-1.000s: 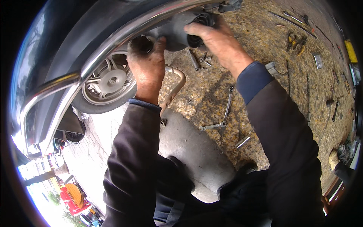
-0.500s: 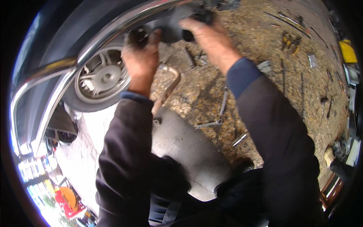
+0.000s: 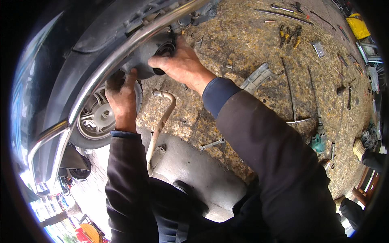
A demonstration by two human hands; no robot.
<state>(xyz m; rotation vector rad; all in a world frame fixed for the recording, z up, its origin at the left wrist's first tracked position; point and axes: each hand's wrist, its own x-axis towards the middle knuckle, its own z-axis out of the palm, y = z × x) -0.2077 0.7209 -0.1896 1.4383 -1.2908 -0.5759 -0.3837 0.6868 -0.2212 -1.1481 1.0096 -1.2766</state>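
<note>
Both my hands are on a dark grey plastic housing beneath the chrome rail of a scooter. My right hand is closed round its black ribbed round collar, thumb on the near side. My left hand grips the housing's lower left end, thumb up against it; its other fingers are dark and partly hidden below the rail. Behind my left wrist is the spoked wheel. A silver-grey muffler with a bent, rusty pipe lies on the ground close to my knees.
Beyond the muffler lies a wrench. Across the speckled ground are a grey bracket-like part, a T-handled rod, yellow-handled pliers and a yellow bag. Another person's shoe shows at the right.
The view has shifted, and both hands now appear lower and further left. They stay on the dark housing, whose round collar shows more plainly.
</note>
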